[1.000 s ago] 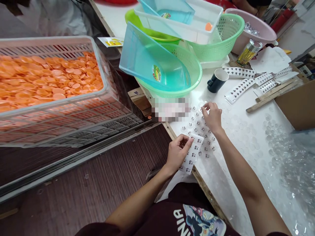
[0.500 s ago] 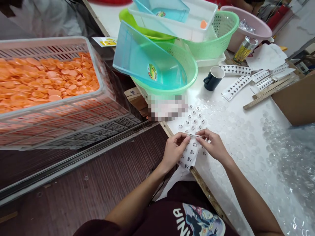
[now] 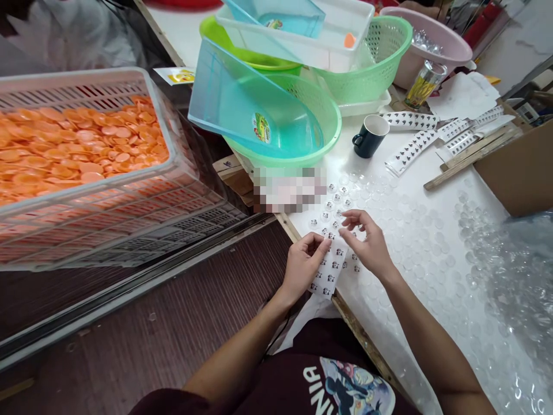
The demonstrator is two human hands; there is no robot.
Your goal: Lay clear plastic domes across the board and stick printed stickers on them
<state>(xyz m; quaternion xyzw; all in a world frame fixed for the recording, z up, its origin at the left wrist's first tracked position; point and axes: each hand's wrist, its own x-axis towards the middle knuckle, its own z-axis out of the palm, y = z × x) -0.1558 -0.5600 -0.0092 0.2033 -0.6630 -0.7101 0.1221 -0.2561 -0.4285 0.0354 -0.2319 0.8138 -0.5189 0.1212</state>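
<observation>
My left hand (image 3: 303,262) pinches the upper left edge of a white sticker sheet (image 3: 332,272), thumb on top. Rows of small dark panda-like prints run across the sheet, which hangs over the table's wooden edge. Just beyond it my right hand (image 3: 366,242) hovers with thumb and fingers apart; I cannot make out any sticker on its fingertips. Clear round discs bearing the same print (image 3: 330,205) lie on the white table ahead of both hands. Many plain clear discs (image 3: 406,230) are spread to the right of my right hand.
A crate of orange discs (image 3: 159,173) stands at left. Green basins (image 3: 332,138) and blue trays (image 3: 216,98) are stacked at the back, near a dark mug (image 3: 367,144). More sticker strips (image 3: 412,151), wooden sticks (image 3: 458,161) and a cardboard box (image 3: 514,178) lie at right.
My right hand has let go of the sheet's top edge and moved slightly up, its fingers parting. My left hand still holds the sheet. The view has shifted slightly.
</observation>
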